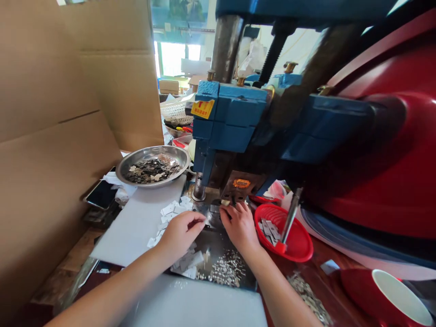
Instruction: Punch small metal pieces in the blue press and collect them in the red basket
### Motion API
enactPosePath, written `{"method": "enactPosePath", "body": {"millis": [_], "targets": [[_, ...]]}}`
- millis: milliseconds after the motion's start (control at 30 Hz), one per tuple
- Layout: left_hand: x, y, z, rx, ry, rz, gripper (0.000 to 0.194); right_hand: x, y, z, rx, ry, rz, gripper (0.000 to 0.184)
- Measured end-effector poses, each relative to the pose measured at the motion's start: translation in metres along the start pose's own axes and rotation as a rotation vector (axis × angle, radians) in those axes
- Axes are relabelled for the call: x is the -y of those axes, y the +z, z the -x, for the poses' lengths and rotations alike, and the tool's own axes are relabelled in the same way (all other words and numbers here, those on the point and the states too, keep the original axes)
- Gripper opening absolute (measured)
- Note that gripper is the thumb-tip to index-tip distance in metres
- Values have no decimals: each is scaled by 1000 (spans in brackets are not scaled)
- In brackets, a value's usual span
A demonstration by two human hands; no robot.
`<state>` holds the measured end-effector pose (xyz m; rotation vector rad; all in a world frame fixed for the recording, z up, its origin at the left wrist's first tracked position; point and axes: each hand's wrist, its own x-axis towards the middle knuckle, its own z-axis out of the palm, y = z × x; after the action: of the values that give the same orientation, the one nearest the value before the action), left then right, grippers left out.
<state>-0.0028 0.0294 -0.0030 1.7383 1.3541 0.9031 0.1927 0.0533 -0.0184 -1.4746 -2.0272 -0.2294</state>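
Observation:
Under the head of a blue press [231, 118], both of my hands reach to its metal bed [225, 240]. My left hand [180, 231] is closed, with thumb and forefinger pinched near the bed's middle; whatever is between the tips is too small to make out. Close to the press tool [240, 181], my right hand [240, 227] has its fingers curled together, and their tips are partly hidden. White flat plates [173, 211] lie scattered left of my left hand, and more plates [190, 263] lie below it. Small shiny metal pieces [228, 268] are heaped between my forearms.
A steel bowl [185, 165] of flat metal bits stands at the left. Right of the press, a red basket [303, 254] holds pale plates beside a lever [292, 213]. Cardboard [51, 91] walls the left side. A red cup [361, 290] lies tipped at lower right.

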Motion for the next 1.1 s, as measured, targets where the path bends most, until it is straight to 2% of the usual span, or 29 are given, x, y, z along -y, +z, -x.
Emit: {"method": "enactPosePath", "body": {"millis": [200,367,667,833,1100], "targets": [[-4,9,-30,-50,-15,107,15,4,-15,11,91,-33,96,26],[-7,18,-46,-65,7,57,16,10,-22,13,135,-35,156,32],[-11,28,-53,-66,-14,50,17,7,-21,20,171,-19,131,36],[-9,27,-53,-86,-26,52,18,11,-22,14,129,-29,141,30],[-13,31,-54,-52,-33,37,18,0,-16,28,75,-21,24,34]]}}
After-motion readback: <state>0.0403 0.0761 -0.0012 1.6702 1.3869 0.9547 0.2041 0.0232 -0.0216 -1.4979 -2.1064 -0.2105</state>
